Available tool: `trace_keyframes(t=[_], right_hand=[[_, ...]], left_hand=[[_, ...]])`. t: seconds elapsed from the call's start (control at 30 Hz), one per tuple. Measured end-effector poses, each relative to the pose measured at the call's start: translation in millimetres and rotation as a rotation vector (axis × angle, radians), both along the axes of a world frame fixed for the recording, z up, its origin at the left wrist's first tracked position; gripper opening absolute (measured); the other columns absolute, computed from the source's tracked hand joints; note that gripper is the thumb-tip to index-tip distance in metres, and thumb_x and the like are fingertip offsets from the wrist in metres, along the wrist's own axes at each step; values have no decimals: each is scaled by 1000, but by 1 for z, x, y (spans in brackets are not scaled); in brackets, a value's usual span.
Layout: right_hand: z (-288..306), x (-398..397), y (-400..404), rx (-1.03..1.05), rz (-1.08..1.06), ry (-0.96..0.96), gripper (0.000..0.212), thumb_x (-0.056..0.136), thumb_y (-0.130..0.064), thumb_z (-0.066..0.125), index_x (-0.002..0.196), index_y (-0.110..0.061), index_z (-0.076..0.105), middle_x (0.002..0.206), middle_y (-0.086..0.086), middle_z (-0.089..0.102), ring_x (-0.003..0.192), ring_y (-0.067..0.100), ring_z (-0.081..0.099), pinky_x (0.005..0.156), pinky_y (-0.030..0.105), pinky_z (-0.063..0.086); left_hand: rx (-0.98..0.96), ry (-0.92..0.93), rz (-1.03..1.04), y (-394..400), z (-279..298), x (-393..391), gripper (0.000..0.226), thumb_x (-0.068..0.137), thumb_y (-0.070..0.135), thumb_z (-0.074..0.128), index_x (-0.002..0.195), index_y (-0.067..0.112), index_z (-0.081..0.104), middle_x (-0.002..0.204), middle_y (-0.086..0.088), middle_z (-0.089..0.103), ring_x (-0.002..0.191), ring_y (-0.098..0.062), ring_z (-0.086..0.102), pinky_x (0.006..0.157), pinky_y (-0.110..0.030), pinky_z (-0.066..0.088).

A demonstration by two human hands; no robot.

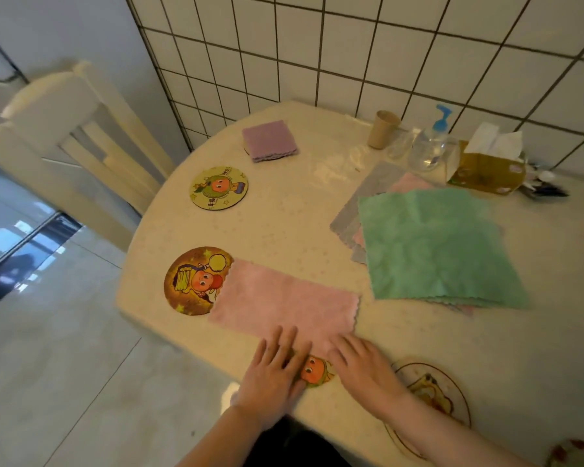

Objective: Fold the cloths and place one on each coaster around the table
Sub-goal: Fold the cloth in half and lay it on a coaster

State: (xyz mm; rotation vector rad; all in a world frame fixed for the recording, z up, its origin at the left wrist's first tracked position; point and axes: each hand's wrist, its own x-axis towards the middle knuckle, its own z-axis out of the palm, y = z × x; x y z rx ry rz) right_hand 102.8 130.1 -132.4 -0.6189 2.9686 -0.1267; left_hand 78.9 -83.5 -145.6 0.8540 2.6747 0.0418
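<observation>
Pink cloth (pixel 284 298), already halved into a long strip, lies at about seven o'clock on the round table (pixel 317 210), its far end overlapping the brown coaster (pixel 193 281) and its near edge under both hands. The left hand (pixel 273 372) lies flat with fingers straight and slightly spread, pressing that near edge; the right hand (pixel 364 365) does the same just beside it, fingers extended and holding nothing. Between the wrists, at six o'clock, a small coaster (pixel 314 370) peeks out, mostly hidden.

The step in hand looks like smoothing the first fold before folding the strip again. To do it well, the palms would best sweep outward along the crease so the scalloped edges line up, then one end would be brought over the other to make a square small enough to sit on a coaster. Sliding the cloth clear of the brown coaster first should keep that coaster from shifting.

Counted left to right: coasters in view number five, namely the brown one at eight o'clock, a yellow coaster (pixel 219 187) at ten, one under the folded purple cloth (pixel 269 140) at eleven, the hidden small one, and a pale coaster (pixel 432 392) at five. One cloth is placed, one is in hand. The green cloth (pixel 435 244) tops a stack at three o'clock; grey and pink layers show beneath, but their exact number cannot be told.
</observation>
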Motion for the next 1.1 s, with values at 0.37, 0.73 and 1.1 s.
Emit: trace_keyframes(t=[0.37, 0.73, 1.1], right_hand=[[2, -11, 19, -27, 164, 45, 26, 74, -16, 47, 94, -22, 63, 108, -2, 64, 99, 21, 59, 68, 31, 50], [63, -15, -2, -320, 302, 41, 16, 90, -12, 49, 101, -19, 59, 90, -4, 59, 81, 14, 51, 73, 27, 45], [23, -60, 37, -21, 570, -272, 76, 75, 13, 43, 143, -20, 33, 151, 3, 34, 136, 20, 35, 109, 35, 36]], left_hand=[[38, 86, 35, 7, -7, 2, 57, 87, 58, 39, 140, 36, 40, 149, -10, 39, 134, -39, 38, 107, -52, 24], [301, -63, 197, 42, -2, -7, 53, 91, 39, 36, 142, 30, 40, 150, 8, 35, 136, -26, 39, 108, -45, 37], [422, -201, 41, -21, 15, 19, 55, 93, 45, 46, 143, 51, 25, 151, 22, 30, 142, -6, 26, 115, -35, 29]])
